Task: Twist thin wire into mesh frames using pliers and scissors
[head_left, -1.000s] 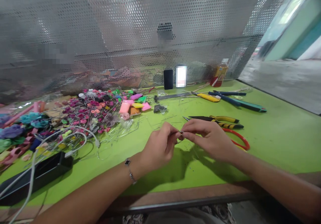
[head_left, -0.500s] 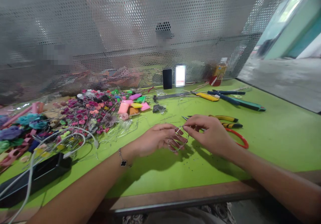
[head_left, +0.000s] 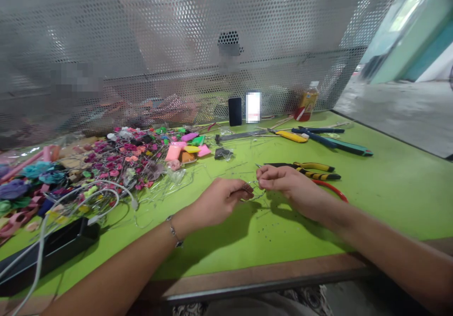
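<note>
My left hand is closed around one side of a small bent wire frame, its back turned up and its fingertips partly hidden. On the frame's other side, my right hand pinches at the wire with thumb and forefinger. The frame hangs a little above the green tabletop, and much of its shape is covered by my fingers. Just behind my right hand lie pliers with yellow and black handles. A red curved handle shows past that wrist.
On the left spreads a heap of colourful small flowers on wires, near clay packets, a white cable and a black holder. Farther back are a phone, more pliers, a bottle and a perforated metal screen.
My left hand has turned over, back upward, with its fingers curled further round the wire frame. The frame has tilted with it. My right hand stays near the same place, its pinch slightly turned.
</note>
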Motion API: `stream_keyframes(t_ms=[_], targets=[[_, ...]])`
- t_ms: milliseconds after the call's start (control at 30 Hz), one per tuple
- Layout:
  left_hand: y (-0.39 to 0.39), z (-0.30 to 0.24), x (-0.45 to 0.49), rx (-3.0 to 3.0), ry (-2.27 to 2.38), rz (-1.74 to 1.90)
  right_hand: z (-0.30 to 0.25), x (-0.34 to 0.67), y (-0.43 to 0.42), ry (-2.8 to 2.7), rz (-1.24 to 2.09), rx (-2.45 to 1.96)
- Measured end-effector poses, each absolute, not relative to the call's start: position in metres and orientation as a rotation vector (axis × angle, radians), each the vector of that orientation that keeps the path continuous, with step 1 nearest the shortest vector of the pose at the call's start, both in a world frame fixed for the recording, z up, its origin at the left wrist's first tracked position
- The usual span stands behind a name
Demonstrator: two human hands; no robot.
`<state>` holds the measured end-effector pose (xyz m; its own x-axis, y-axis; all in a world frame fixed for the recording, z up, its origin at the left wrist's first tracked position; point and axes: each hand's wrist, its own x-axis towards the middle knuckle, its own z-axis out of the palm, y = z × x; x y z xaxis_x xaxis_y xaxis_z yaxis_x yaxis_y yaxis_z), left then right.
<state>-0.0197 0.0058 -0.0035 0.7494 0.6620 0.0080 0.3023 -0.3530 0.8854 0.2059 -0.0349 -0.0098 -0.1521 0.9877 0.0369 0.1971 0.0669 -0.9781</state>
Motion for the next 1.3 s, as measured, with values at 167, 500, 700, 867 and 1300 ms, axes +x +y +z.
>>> stream_keyframes(t_ms=[167,500,700,867,1300], targets=[[0.006,-0.006,-0.018,1.520,0.723,0.450,-0.008,0.207,-0.036,-1.707,0.941,-1.201],[0.003,-0.004,-0.015,1.349,0.698,0.429,-0.007,0.216,-0.040,-2.102,-0.005,-1.021],[-0.005,-0.002,-0.017,1.815,0.725,0.471,0.000,0.209,-0.041,-1.862,0.633,-1.355],[-0.006,-0.005,-0.018,2.017,0.780,0.528,-0.003,0.207,-0.036,-1.601,1.080,-1.408],[-0.006,-0.008,-0.016,1.820,0.739,0.585,-0.012,0.208,-0.045,-2.026,-0.125,-1.204]])
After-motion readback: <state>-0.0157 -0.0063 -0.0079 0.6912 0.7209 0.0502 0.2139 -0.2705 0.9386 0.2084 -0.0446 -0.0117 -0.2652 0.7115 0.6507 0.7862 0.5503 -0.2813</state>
